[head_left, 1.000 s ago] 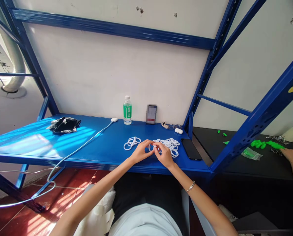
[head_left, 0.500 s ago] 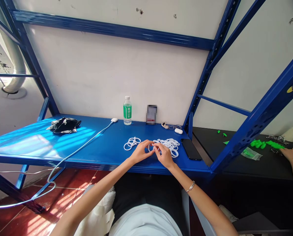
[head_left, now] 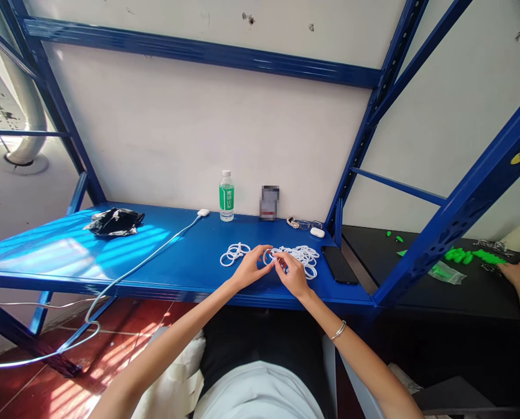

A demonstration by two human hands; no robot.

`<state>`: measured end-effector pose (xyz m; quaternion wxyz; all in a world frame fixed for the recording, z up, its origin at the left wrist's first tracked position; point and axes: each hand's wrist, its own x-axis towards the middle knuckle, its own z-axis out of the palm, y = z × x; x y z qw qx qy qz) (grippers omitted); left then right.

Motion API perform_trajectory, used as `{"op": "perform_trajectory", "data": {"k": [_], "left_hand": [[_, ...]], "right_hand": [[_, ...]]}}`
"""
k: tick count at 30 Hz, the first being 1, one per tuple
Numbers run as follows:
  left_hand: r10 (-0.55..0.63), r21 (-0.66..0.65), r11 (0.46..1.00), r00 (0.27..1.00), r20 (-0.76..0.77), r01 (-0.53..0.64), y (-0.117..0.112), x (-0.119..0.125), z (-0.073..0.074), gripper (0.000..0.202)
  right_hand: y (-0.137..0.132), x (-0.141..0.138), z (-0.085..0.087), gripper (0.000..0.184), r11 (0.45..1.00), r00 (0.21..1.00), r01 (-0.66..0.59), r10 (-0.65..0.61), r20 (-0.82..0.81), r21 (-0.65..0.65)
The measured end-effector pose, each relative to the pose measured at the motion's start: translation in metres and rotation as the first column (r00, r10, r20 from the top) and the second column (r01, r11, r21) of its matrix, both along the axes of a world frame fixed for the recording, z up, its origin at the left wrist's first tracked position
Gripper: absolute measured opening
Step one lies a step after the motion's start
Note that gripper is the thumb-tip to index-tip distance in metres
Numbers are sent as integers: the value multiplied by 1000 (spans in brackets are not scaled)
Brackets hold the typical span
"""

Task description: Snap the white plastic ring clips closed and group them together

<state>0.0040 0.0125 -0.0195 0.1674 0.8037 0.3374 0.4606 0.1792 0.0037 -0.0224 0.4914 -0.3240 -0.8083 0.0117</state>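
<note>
My left hand [head_left: 249,266] and my right hand [head_left: 292,273] meet over the blue shelf [head_left: 168,262], both pinching one white ring [head_left: 269,256] between their fingertips. Just behind my right hand lies a loose heap of white rings [head_left: 302,256]. A smaller cluster of white rings [head_left: 234,253] rests on the shelf to the left of my left hand. A thin bracelet circles my right wrist.
A black phone [head_left: 339,265] lies right of the heap. At the back stand a green-labelled water bottle [head_left: 226,196], a small card, glasses and a white earbud case [head_left: 317,232]. A white cable [head_left: 146,259] crosses the shelf; a black bag [head_left: 114,222] lies far left. Another person's hand [head_left: 519,278] rests by green parts [head_left: 465,255].
My fingers have shifted slightly on the white ring, raising it a little; both hands stay in the same spot. The other person's hand barely moves.
</note>
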Motion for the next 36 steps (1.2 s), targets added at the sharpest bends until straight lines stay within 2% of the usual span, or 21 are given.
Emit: {"op": "perform_trajectory", "data": {"k": [15,23,27,31,36], "left_hand": [[-24,27,999,1000,-2,24,2,0,-1,42],[-56,11,998,998,12,56,0,0,3,29],[-80,16,997,996,36,79,-2,0,7,30],[-105,-38,994,993,61,107,-2,0,8,35],[-81,-134,987,993,91,93,1,-1,5,38]], "right_hand": [[2,0,-2,18,999,999,-11,10,-30,-45],[0,0,0,16,998,998,-1,-3,-57,-70],[1,0,0,18,997,998,1,-6,-60,-81],[2,1,-2,21,996,998,3,-8,-60,-87],[3,1,-3,20,997,999,6,-10,-53,-82]]}}
